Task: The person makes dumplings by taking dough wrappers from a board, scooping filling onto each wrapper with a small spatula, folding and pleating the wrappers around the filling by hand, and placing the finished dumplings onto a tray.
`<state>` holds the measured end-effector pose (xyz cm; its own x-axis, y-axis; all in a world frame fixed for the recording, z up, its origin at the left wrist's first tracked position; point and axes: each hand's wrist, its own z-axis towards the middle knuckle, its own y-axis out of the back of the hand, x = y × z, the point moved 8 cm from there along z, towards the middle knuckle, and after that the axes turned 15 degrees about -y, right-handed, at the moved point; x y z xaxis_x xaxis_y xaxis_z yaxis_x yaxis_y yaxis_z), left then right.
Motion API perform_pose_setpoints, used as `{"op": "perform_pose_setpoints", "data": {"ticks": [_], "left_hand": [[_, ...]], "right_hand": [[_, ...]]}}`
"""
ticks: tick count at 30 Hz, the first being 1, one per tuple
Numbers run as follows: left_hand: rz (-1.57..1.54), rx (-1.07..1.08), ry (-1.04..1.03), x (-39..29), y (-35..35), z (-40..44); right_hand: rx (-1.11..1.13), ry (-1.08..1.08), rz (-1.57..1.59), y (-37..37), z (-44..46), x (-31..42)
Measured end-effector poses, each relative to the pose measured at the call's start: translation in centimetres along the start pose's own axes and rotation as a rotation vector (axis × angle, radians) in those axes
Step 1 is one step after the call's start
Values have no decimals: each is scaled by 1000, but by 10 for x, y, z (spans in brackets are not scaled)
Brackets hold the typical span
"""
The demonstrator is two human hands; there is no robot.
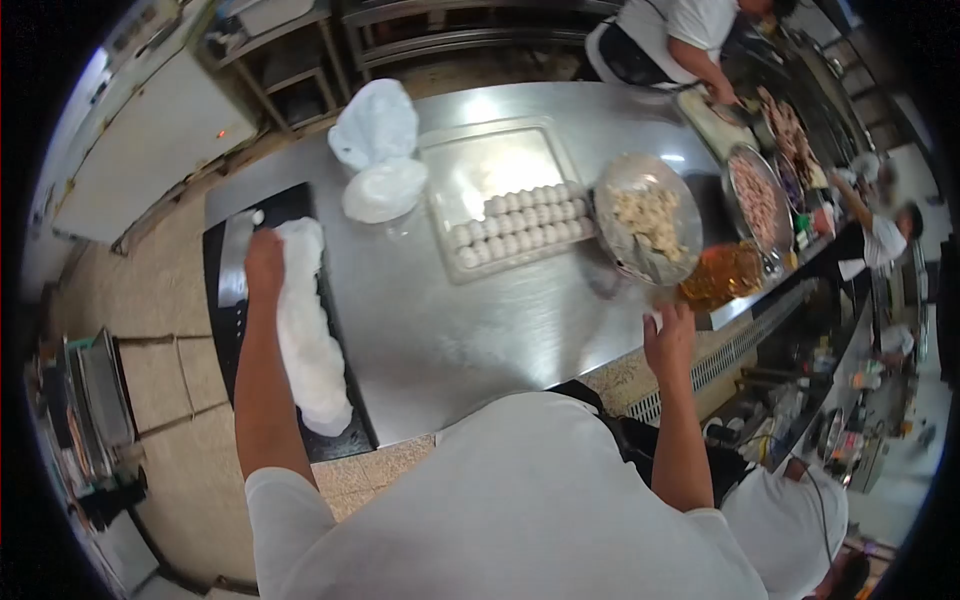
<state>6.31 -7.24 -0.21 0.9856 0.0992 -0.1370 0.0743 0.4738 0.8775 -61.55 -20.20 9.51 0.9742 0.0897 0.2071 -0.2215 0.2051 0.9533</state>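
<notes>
My left hand [264,264] is over the black board [356,415], fingers curled, beside the upper end of a long white roll of dough [308,350]. A wide metal blade [234,255] lies just left of that hand, with a small white lump [257,217] above it. What the fingers grip is hidden. My right hand [671,338] hovers by the table's near edge, below a jug of amber liquid [722,274] and apart from it. Its thumb and fingers are spread, and a small pale patch shows between them; I cannot tell what it is.
On the steel table [480,345] are a clear tray [460,150] with rows of white balls, a metal bowl of pale chunks [650,215], white plastic bags [380,125] and a dish of pinkish meat [757,198]. A co-worker [665,40] works at the far right corner; another person [785,520] is behind my right arm.
</notes>
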Motion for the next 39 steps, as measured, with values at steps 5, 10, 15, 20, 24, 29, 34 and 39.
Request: {"op": "perform_pose_setpoints", "data": {"ticks": [5, 10, 15, 20, 24, 29, 34, 39], "left_hand": [[-124, -260, 173, -22, 55, 13], [-110, -332, 189, -89, 101, 29], [-603, -208, 471, -127, 51, -4], [-1101, -86, 844, -253, -8, -41], [-2017, -731, 949, -345, -7, -29], [-2439, -119, 813, -441, -18, -15], [-2073, 114, 927, -483, -36, -22], [-557, 333, -522, -512, 11, 34]], "right_hand": [[-29, 14, -125, -11, 35, -41], [267, -45, 29, -60, 67, -60], [425, 44, -295, -53, 105, -77], [218, 44, -242, -3, 135, -70], [355, 112, -261, -48, 117, -75], [355, 167, -69, -17, 119, -69], [330, 55, -132, -54, 130, -86], [379, 183, 101, -40, 106, -68]]}}
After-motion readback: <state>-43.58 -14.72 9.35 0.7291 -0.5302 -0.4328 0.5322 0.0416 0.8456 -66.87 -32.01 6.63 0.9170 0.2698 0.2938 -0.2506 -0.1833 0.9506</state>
